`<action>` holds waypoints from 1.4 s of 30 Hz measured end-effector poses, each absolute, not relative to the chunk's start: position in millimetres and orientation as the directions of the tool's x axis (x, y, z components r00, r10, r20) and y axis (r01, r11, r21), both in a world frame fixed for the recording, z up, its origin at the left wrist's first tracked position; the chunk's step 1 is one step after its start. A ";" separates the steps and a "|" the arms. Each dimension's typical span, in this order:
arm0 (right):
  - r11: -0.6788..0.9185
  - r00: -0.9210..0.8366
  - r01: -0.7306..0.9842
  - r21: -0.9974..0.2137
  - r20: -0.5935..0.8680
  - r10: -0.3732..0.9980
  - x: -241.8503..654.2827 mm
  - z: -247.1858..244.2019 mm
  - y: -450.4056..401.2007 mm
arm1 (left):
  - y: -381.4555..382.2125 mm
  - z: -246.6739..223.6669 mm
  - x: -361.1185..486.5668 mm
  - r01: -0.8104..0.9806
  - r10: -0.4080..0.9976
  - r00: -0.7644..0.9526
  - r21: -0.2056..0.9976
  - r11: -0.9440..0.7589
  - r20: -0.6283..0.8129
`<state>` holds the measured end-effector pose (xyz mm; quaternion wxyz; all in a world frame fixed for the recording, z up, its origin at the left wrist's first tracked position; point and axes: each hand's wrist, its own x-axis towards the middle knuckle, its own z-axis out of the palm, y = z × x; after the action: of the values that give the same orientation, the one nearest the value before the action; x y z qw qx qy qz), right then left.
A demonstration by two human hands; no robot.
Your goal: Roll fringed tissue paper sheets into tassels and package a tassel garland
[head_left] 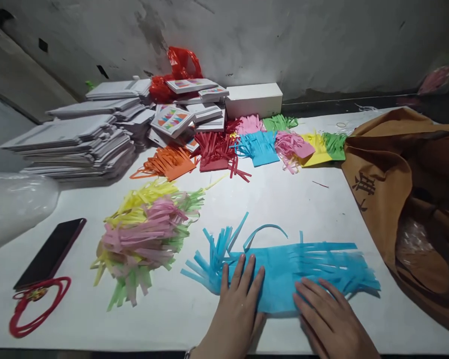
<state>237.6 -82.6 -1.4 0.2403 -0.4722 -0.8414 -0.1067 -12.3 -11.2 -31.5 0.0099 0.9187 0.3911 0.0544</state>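
Note:
A blue tissue-paper fringe (279, 279) lies flat in front of me, its cut strips spreading to the left and right of an uncut middle band. My left hand (239, 299) rests on its left part with the fingers stretched out. On the right part lies my right hand (325, 314), palm down with the fingers extended. Left of the blue piece sits a loose pile of yellow, pink and green tissue fringes (145, 234), apart from both hands.
Folded fringes line the back, among them orange (177, 164), dark red (214, 154) and blue (264, 149). Behind stand stacked white boxes (78, 139) and a white carton (253, 97). A phone (52, 252) lies left; a brown cloth bag (381, 164) covers the right side.

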 end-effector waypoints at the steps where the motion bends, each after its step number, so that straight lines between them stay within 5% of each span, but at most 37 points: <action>1: 0.562 -0.454 0.822 -0.086 0.496 0.740 232.4 -1.8 -78.6 | -10.6 -29.4 -12.8 0.717 0.721 0.688 0.072 -0.693 0.084; 9: 0.541 -0.275 0.771 -0.337 0.590 0.759 226.5 -14.0 -70.5 | -6.8 -4.0 -19.7 0.597 0.637 0.766 0.268 -0.756 0.092; 17: 0.509 -0.218 0.755 -0.413 0.575 0.789 215.9 -13.1 -66.9 | -5.3 -2.2 -11.6 0.467 0.620 0.767 0.519 -0.716 0.166; 31: 0.462 -0.262 0.770 -0.440 0.441 0.858 222.7 -16.8 -59.2 | -1.8 7.1 -9.0 0.488 0.644 0.760 0.577 -0.655 0.089; 37: 0.383 -0.220 0.764 -0.520 0.348 0.911 224.6 -3.3 -58.8 | -1.0 1.0 -2.6 0.465 0.634 0.751 0.532 -0.708 0.186; 42: 0.446 -0.256 0.804 -0.393 0.448 0.856 208.5 2.8 -53.9 | -1.4 -6.0 -1.5 0.462 0.635 0.736 0.513 -0.724 0.234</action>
<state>208.5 -53.9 2.8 0.3113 -0.5246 -0.7913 0.0420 -1.5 -1.4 -6.0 0.2158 0.9063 0.3026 0.2013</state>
